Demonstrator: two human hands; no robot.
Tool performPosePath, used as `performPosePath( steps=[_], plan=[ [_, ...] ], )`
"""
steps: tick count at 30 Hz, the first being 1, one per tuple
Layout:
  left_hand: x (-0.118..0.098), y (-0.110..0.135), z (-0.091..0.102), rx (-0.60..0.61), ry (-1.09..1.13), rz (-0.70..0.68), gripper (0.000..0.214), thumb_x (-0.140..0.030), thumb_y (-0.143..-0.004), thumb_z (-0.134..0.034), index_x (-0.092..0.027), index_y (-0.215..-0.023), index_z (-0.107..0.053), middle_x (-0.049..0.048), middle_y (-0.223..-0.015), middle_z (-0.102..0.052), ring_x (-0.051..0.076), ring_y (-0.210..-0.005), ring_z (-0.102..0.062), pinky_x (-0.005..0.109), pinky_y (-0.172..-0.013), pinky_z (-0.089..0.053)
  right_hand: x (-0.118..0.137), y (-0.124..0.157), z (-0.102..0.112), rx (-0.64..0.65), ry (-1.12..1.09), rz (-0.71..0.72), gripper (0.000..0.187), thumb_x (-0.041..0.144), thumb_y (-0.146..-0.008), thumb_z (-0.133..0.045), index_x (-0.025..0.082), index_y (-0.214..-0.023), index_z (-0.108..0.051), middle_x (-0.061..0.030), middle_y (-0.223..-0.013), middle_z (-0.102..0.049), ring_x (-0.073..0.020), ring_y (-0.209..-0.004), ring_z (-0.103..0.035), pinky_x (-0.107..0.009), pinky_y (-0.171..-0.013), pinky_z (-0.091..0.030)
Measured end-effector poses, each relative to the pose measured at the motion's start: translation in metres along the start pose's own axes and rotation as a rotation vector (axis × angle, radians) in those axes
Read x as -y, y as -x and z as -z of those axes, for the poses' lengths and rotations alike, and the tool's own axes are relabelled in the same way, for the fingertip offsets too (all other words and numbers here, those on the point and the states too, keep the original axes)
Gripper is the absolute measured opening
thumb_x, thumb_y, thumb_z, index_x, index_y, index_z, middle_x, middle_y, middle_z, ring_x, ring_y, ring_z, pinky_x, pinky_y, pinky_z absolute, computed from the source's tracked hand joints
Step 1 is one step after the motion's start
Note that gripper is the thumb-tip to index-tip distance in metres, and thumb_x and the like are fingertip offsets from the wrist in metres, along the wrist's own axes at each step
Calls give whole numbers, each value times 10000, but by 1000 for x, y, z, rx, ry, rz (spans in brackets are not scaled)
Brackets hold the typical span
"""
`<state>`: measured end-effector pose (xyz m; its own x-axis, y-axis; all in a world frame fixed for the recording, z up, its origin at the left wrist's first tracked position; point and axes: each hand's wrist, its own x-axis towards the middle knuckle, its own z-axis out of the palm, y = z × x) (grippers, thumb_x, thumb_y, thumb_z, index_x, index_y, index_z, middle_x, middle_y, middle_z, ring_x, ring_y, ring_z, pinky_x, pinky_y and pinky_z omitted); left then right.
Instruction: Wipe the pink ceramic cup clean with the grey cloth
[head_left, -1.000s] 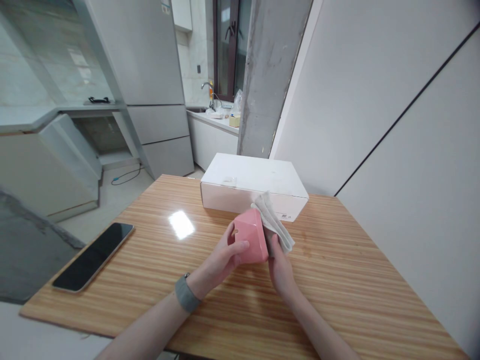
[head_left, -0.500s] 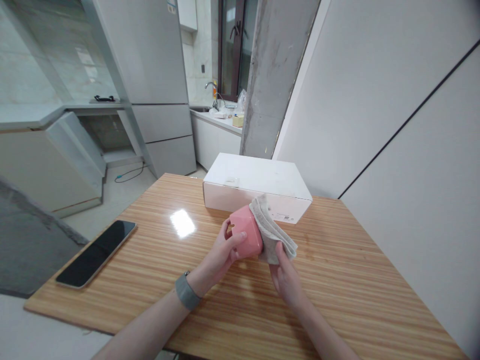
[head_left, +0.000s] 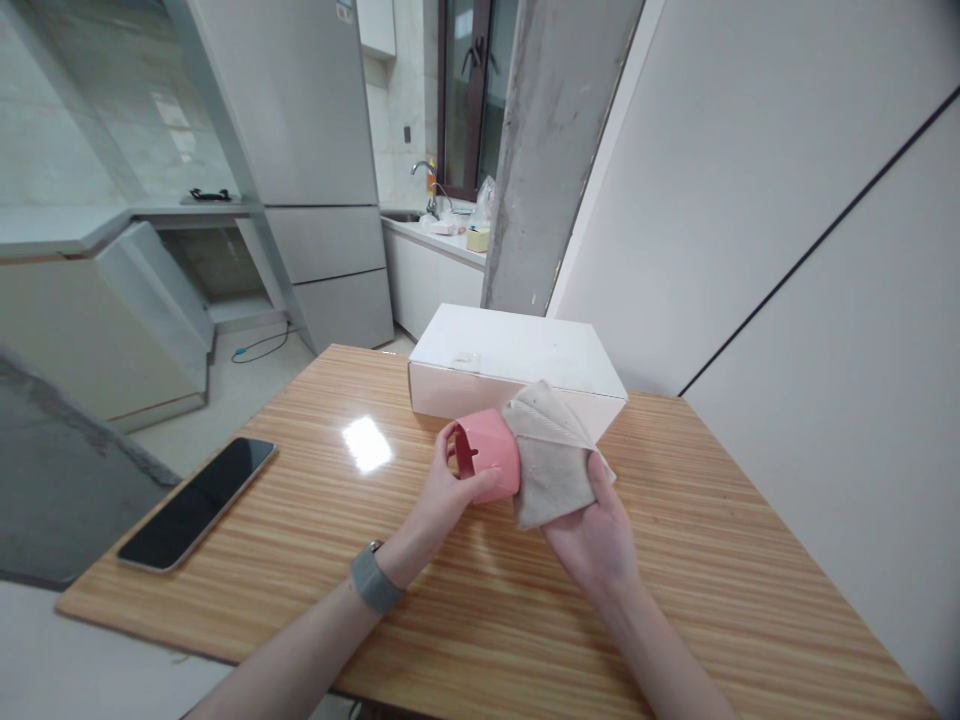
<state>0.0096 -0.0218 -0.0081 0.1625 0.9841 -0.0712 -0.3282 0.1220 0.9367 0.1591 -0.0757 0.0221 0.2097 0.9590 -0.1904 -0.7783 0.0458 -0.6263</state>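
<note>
Wooden tabletop [head_left: 697,560], mid-surface: your left hand [head_left: 442,490] grips a pink faceted plastic piece [head_left: 487,455], fingers curled around it. Your right hand [head_left: 596,525] holds a folded beige cloth [head_left: 547,460] against that piece, just before a white box [head_left: 510,350].
</note>
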Motion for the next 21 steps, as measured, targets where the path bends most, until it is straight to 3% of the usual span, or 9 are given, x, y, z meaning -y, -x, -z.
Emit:
performPosePath(
  steps=[5,9,16,21],
  plan=[
    [1,2,-1,27,-122,-28,971,-267,-524,-896,-244,-1370,-419,142,-1343,-510,283,-1072,-606,414,-924,-492,2,-5,1,-69,-65,21,306,489,-908,-536,306,-1068,-721,12,-1178,-736,-229,-1266,-568,-455,-1126,-382],
    [0,3,1,57,-153,-116,1020,-229,-477,-897,-260,-1389,-442,135,-1358,-494,303,-1139,-563,423,-962,-472,0,-4,1,-16,-20,14,381,517,-879,-572,264,-1132,-704,-24,-1201,-725,-257,-1263,-571,-462,-1114,-400],
    [1,-1,6,53,-255,-197,1012,-242,-513,-881,-268,-1417,-426,133,-1366,-482,288,-1135,-558,413,-965,-467,-7,-5,5,39,94,24,453,495,-777,-718,241,-1152,-694,-46,-1195,-727,-278,-1193,-624,-439,-1067,-451],
    [3,-9,10,26,-311,-261,995,-278,-527,-875,-270,-1414,-422,115,-1351,-487,285,-1134,-567,444,-983,-466,-14,-9,15,62,285,18,520,302,-618,-866,221,-1107,-708,-46,-1096,-763,-270,-1057,-685,-394,-946,-523]
  ],
)
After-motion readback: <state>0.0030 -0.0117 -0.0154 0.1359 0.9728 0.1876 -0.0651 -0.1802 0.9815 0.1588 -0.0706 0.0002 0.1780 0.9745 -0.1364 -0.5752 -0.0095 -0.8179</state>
